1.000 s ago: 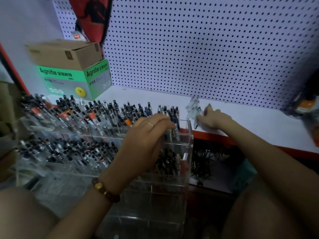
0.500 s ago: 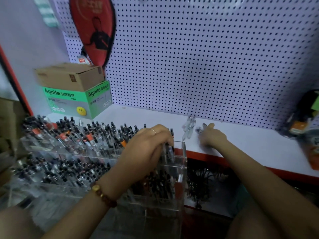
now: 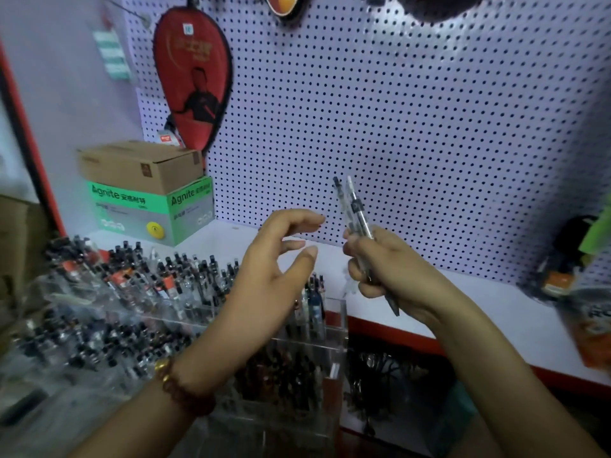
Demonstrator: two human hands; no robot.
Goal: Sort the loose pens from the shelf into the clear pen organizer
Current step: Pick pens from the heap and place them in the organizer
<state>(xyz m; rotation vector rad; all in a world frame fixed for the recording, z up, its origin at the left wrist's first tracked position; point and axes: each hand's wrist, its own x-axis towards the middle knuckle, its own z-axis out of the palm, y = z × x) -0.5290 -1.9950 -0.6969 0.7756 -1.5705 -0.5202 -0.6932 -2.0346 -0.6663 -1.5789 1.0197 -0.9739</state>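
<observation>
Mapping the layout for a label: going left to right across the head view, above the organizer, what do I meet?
Green Agnite box → left hand, open and empty → pens gripped in the right hand → blurred orange package at the far right.

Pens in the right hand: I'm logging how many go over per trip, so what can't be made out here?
- Head view, pens: exact count unclear; the barrels overlap and the right hand wraps their middles.
- Clear pen organizer: left rows are motion-blurred; the left hand and forearm cover part of its right end.
- Shelf: the stretch behind both hands is hidden, so leftover pens cannot be told.
</observation>
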